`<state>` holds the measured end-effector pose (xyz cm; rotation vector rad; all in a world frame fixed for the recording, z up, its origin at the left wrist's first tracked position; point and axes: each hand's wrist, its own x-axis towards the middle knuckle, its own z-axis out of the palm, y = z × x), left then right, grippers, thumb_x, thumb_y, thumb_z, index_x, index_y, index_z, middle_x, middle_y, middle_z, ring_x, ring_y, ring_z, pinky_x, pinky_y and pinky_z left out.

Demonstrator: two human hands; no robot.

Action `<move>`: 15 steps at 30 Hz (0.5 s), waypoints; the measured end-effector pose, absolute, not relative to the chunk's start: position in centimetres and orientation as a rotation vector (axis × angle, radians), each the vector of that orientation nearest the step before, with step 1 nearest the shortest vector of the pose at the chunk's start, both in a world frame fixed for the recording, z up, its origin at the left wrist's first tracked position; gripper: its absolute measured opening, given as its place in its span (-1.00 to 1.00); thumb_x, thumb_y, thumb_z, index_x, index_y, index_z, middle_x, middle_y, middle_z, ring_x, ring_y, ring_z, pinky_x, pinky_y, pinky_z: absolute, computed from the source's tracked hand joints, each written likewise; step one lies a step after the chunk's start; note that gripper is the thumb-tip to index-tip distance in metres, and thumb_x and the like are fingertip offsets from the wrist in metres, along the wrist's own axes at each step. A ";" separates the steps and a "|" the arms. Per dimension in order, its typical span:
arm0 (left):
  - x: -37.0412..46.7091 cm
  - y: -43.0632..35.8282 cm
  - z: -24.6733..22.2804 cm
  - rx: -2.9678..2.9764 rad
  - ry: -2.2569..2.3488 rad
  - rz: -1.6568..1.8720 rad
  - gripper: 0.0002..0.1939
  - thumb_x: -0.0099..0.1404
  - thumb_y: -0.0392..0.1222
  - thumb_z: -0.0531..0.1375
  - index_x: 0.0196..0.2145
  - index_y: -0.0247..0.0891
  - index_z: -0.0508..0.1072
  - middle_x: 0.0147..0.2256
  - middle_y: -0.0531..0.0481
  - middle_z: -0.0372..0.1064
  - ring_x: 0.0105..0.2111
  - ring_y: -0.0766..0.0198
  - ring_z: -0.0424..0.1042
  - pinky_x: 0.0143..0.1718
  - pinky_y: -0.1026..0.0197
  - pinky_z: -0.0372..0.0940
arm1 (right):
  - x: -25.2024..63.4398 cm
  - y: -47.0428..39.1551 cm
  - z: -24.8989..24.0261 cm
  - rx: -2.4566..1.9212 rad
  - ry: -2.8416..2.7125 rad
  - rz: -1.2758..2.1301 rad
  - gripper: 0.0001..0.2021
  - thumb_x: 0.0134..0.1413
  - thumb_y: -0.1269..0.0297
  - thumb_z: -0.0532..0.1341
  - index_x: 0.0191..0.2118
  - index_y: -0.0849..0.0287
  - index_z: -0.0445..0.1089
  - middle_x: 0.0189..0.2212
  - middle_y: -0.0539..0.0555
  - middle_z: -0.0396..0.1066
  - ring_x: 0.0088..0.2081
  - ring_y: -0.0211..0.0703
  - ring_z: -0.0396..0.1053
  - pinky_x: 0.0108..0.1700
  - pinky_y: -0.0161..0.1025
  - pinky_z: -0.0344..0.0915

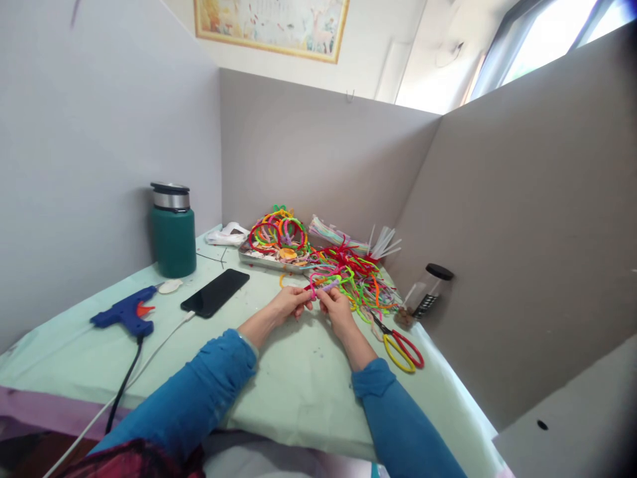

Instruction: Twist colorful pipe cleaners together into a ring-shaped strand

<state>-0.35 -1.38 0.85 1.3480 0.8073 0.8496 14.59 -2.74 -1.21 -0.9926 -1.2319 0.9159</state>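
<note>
**Bending a pipe cleaner, with a tray of rings already made**

Working at the middle of the green-covered table (298, 392), both hands met over one short purple pipe cleaner (327, 286). The left hand (290, 303) had its fingertips pinched together on the near end; the right hand (336, 307) was pinched shut on the other end, so the piece lay bridged between them, just above the cloth. A metal tray (259, 257) behind held a stack of finished coloured rings (277, 231) (a fair number, by the look of it), which suggested the work was well under way. A loose heap of unbent pipe cleaners (361, 275) lay just beyond the right hand, so much seemed left. Scissors (401, 346) lay to the right, and a blue glue gun (124, 312) and a phone (215, 292) lay untouched to the left.
</note>
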 end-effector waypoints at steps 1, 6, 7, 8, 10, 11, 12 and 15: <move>-0.4 -1.2 0.7 1.365 0.809 0.856 -0.64 0.08 0.05 0.22 -0.59 -0.33 0.36 -0.81 0.15 0.07 -0.81 0.48 0.03 -0.71 0.35 0.00 | 14.6 -2.7 -1.2 -0.991 -1.233 0.919 -0.68 -0.14 0.04 0.27 -0.57 0.16 0.21 -0.73 -0.14 0.13 -0.66 -0.38 0.01 -0.58 -0.34 -0.05; -0.2 -0.8 0.3 1.450 0.837 0.880 -0.68 0.09 0.01 0.20 -0.59 -0.32 0.34 -0.82 0.15 0.09 -0.81 0.48 0.02 -0.73 0.36 -0.02 | 14.4 -2.8 -1.1 -1.001 -1.223 0.926 -0.68 -0.16 0.06 0.28 -0.58 0.16 0.20 -0.74 -0.14 0.11 -0.66 -0.38 0.00 -0.58 -0.34 -0.06; -0.2 -0.8 0.3 1.465 0.838 0.884 -0.68 0.09 0.01 0.20 -0.59 -0.31 0.34 -0.82 0.16 0.09 -0.81 0.48 0.02 -0.73 0.36 -0.02 | 14.4 -2.8 -1.0 -1.001 -1.225 0.929 -0.68 -0.16 0.06 0.28 -0.58 0.16 0.20 -0.74 -0.15 0.11 -0.66 -0.38 0.00 -0.59 -0.34 -0.06; -0.2 -0.8 0.3 1.476 0.839 0.887 -0.68 0.10 0.01 0.19 -0.59 -0.31 0.34 -0.81 0.16 0.09 -0.82 0.48 0.02 -0.73 0.37 -0.02 | 14.4 -2.8 -1.0 -0.999 -1.226 0.930 -0.68 -0.17 0.06 0.28 -0.58 0.16 0.20 -0.74 -0.15 0.11 -0.67 -0.38 0.00 -0.59 -0.34 -0.06; -0.2 -0.9 0.4 1.484 0.845 0.890 -0.68 0.10 0.01 0.19 -0.59 -0.32 0.34 -0.79 0.15 0.13 -0.82 0.49 0.03 -0.74 0.37 -0.02 | 14.5 -2.8 -1.0 -0.996 -1.220 0.934 -0.68 -0.17 0.06 0.28 -0.58 0.16 0.20 -0.74 -0.15 0.11 -0.67 -0.38 0.00 -0.59 -0.34 -0.06; -0.2 -0.9 0.4 1.480 0.843 0.894 -0.69 0.10 0.00 0.19 -0.58 -0.32 0.34 -0.76 0.14 0.18 -0.82 0.50 0.04 -0.74 0.37 -0.03 | 14.5 -2.7 -1.1 -0.996 -1.214 0.935 -0.68 -0.17 0.06 0.29 -0.58 0.16 0.20 -0.74 -0.15 0.11 -0.67 -0.38 0.00 -0.59 -0.34 -0.06; -0.2 -0.9 0.4 1.474 0.834 0.897 -0.69 0.09 0.00 0.20 -0.56 -0.33 0.35 -0.71 0.11 0.24 -0.81 0.51 0.05 -0.74 0.37 -0.02 | 14.6 -2.7 -1.1 -0.995 -1.208 0.935 -0.68 -0.17 0.05 0.29 -0.57 0.16 0.20 -0.74 -0.15 0.11 -0.66 -0.38 0.01 -0.59 -0.34 -0.06; -0.2 -0.8 0.2 1.470 0.776 0.904 -0.68 0.07 0.02 0.21 -0.49 -0.35 0.36 -0.52 0.03 0.40 -0.78 0.53 0.10 -0.74 0.37 0.02 | 14.7 -2.6 -1.2 -1.002 -1.207 0.915 -0.67 -0.17 0.02 0.28 -0.56 0.16 0.21 -0.73 -0.14 0.13 -0.66 -0.38 0.01 -0.59 -0.35 -0.05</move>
